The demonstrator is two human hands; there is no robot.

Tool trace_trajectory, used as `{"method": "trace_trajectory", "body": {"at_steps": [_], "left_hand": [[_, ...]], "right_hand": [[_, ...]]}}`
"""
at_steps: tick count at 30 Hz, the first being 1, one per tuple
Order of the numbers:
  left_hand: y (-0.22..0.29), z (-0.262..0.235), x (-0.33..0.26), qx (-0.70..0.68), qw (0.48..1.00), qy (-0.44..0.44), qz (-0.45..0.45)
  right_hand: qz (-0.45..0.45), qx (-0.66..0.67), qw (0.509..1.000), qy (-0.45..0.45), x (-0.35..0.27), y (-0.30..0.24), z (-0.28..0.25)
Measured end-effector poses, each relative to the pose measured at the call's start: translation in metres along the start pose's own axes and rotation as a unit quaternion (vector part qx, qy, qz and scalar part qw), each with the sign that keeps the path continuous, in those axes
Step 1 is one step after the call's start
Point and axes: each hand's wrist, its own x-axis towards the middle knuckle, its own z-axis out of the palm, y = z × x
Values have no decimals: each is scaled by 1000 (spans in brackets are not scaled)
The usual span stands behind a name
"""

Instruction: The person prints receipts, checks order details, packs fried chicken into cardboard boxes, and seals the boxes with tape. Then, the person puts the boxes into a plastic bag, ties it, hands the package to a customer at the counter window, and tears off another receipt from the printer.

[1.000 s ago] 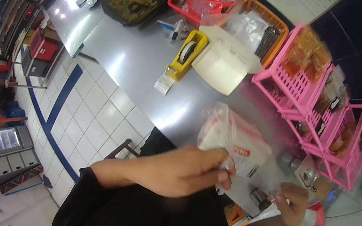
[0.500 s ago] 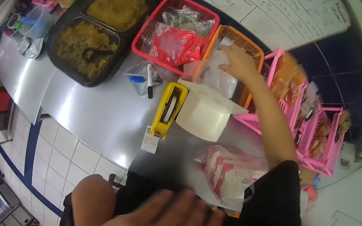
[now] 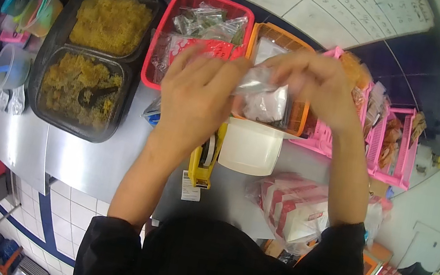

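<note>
A small clear plastic bag (image 3: 254, 82) is stretched between my two hands, above the front of the orange basket (image 3: 298, 116). My right hand (image 3: 320, 87) pinches its right side, fingers bent and slightly blurred. At its left side is my left hand (image 3: 200, 90), back upward and fingers curled, its fingertips partly hidden. Below the bag an open white paper food box (image 3: 251, 150) sits on the metal counter. A yellow tape dispenser (image 3: 200, 178) stands left of the box, partly covered by my left wrist. More clear plastic bags (image 3: 266, 107) lie inside the orange basket.
At left, a black two-part tray (image 3: 49, 69) holds yellow-brown food. A red basket (image 3: 149, 66) with packets is behind my left hand. Pink baskets (image 3: 372, 158) stand at right, with a bag of red-and-white cartons (image 3: 299, 207) nearer. A paper slip (image 3: 191, 187) lies by the dispenser.
My right hand has drawn a clear plastic bag up from the orange basket. My left hand has risen from near my body to meet it. The view has shifted slightly.
</note>
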Motion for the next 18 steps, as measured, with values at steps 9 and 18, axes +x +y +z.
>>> {"method": "trace_trajectory", "body": {"at_steps": [9,18], "left_hand": [[-25,5,-47,-30,954,68,-291],[-23,22,-36,-208,896,82,-384]], "right_hand": [[290,-521,798,89,-4,187,10],[267,-338,887,164,-38,171,-67]]}}
